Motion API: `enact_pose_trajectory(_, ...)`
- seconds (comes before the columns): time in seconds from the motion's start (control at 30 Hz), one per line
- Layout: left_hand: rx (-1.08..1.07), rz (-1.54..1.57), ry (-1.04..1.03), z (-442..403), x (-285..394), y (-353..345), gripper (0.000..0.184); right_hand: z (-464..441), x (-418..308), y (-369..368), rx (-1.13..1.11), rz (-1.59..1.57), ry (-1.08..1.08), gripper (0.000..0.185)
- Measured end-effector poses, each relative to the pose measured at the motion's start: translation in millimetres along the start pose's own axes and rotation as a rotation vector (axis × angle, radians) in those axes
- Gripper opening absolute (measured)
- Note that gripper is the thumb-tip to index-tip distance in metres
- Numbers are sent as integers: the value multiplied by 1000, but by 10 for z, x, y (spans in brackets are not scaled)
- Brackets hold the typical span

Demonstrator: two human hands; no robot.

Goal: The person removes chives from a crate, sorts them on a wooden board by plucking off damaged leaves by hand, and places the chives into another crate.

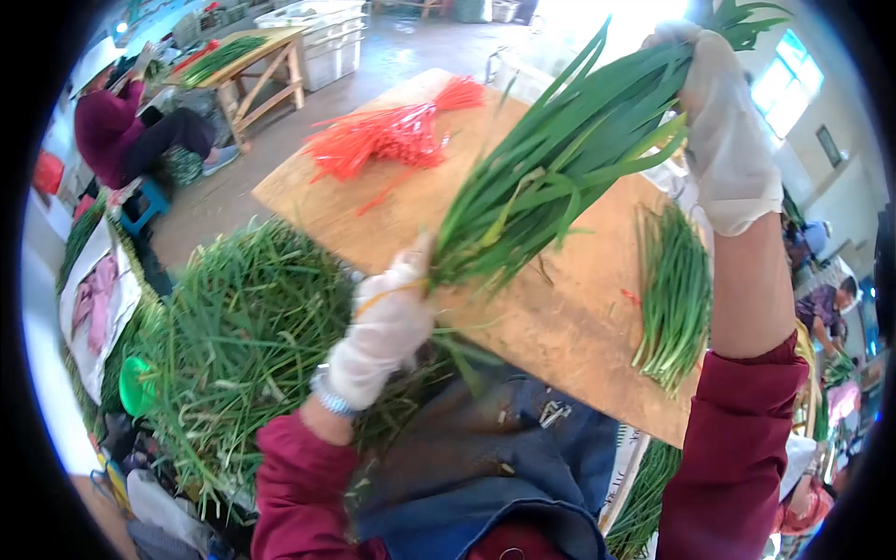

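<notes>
A loose bunch of long, flat green garlic chives [560, 159] slants across the wooden board, with some yellowed leaves among the green. Its upper end is gripped in my gloved right hand [723, 121], raised at the upper right; leaf tips stick out beyond the fist. My left hand [392, 322], gloved and slightly blurred, is closed at the bunch's lower end. A thin yellow strip crosses the left glove; whether it is a band or a leaf I cannot tell. A neater bunch of chives [674, 297] lies on the board's right side.
The wooden board [579, 327] carries a pile of red plastic ties [383, 140]. A big heap of loose chives [252, 327] rises at the left, beside a green plastic object [137, 386]. A seated person [117, 131] is near another wooden table [257, 51]; other people are at the right.
</notes>
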State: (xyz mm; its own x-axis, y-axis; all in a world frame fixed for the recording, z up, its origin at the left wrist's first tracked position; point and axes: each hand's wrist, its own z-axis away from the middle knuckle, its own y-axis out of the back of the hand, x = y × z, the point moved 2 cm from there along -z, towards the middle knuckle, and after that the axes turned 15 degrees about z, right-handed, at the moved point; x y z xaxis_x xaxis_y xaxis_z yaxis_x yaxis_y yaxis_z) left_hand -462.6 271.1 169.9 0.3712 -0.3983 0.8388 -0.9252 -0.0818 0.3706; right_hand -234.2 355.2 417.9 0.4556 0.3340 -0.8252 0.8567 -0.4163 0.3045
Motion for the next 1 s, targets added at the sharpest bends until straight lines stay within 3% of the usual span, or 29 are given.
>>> enact_pose_trajectory(0.07,16,-257,54,258,91,626,48,205,-43,-72,-121,222,126,14)
enact_pose_trajectory(0.1,67,-286,-7,445,79,928,43,228,109,-109,-106,643,652,17)
enact_pose_trajectory(0.2,168,-274,-304,887,-15,1643,34,522,387,-381,-269,314,178,18)
enact_pose_trajectory(0.27,139,-667,43,1174,44,1816,32,356,977,-400,-206,577,203,16)
enact_pose_trajectory(0.33,-15,-943,343,1411,-68,1790,31,505,1213,-405,-36,57,-378,13)
enact_pose_trajectory(0.4,-52,-977,122,1654,-233,1354,43,594,1556,-400,96,-371,-452,13)
enact_pose_trajectory(0.43,-126,-957,270,1816,-497,1193,60,576,1752,-351,108,-409,-495,13)
enact_pose_trajectory(0.47,-135,-960,233,1924,-661,1136,64,549,1958,-251,126,-443,-541,14)
enact_pose_trajectory(0.57,-73,-1054,275,1993,-1220,1456,60,614,2098,8,109,-473,-598,18)
enact_pose_trajectory(0.7,44,-1178,312,1819,-1408,2009,53,623,2247,179,83,-517,-616,17)
enact_pose_trajectory(0.77,-1,-1186,418,1794,-1416,2262,57,711,2311,308,-16,-552,-566,16)
enact_pose_trajectory(0.87,-124,-1156,572,1772,-1254,2383,66,763,2340,359,56,-617,-620,14)
enact_pose_trajectory(0.97,-184,-1009,757,1662,-1012,2361,80,808,2450,402,-51,-897,-553,12)
enact_pose_trajectory(1.0,-205,-839,837,1511,-763,2399,74,803,2493,469,-93,-985,-518,12)
